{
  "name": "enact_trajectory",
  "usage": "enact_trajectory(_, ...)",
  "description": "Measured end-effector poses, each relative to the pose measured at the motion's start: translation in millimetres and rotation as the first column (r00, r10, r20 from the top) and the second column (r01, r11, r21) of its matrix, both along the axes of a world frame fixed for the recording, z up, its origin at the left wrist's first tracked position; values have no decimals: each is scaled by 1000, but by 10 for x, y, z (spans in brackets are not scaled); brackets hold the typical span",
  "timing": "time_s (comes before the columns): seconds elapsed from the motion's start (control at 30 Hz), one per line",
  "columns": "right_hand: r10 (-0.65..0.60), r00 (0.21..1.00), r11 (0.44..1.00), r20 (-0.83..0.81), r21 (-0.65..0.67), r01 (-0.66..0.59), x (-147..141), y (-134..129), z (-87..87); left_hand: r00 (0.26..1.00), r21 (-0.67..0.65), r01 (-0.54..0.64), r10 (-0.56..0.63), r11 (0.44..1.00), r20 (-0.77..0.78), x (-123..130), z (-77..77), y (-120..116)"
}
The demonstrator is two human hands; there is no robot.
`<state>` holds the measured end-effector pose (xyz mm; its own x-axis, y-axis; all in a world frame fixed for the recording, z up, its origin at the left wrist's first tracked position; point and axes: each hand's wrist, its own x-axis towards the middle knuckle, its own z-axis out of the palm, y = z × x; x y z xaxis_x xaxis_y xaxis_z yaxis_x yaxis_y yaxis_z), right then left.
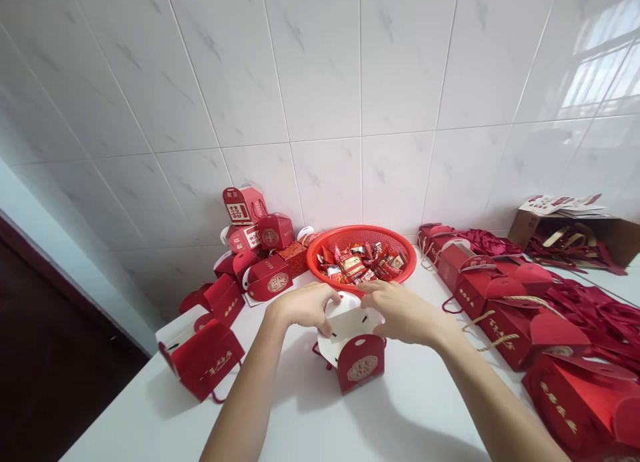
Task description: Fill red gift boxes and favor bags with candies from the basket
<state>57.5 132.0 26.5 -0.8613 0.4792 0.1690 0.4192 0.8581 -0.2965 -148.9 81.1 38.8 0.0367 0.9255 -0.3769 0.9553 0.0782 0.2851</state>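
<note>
In the middle of the table stands a red candy box (363, 365) with its top open, the white inside showing and a gold round pattern on its near face. My left hand (306, 307) grips its left flap between thumb and fingers. On the opposite side, my right hand (391, 311) is closed on the right flap. Dark cord ends poke through the box walls, and a red cord hangs at its left side. Just behind the box is a red plastic basket (411, 265) with wrapped candies (353, 265) in it.
Red gift boxes (270, 279) are piled at the back left, and an open red box (207, 355) lies tilted nearer. Along the right run more red boxes (520, 329), dark red ribbons (595, 315) and a cardboard box (623, 239). A tiled wall (325, 82) bounds the back.
</note>
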Motion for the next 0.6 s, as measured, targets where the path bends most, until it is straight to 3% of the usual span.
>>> enact_trajectory(0.07, -3, 1000, 1000, 8, 27, 3, -16, -39, 5, 1000, 11, -13, 13, 1000, -6, -11, -1, -1)
enact_trajectory(0.3, -137, 930, 990, 341, 23, 138, -24, -158, 64, 997, -5, 71, -71, 997, -5, -60, 27, -4)
enact_trajectory(0.43, -132, 915, 988, 380, -29, 154, -60, -151, 15, 997, -50, 54, -51, 997, 65, -150, 24, 11)
enact_trajectory(0.6, -192, 917, 979, 349, 11, 201, -119, -41, -67, 992, -148, -44, 61, 988, 112, -213, -60, 67)
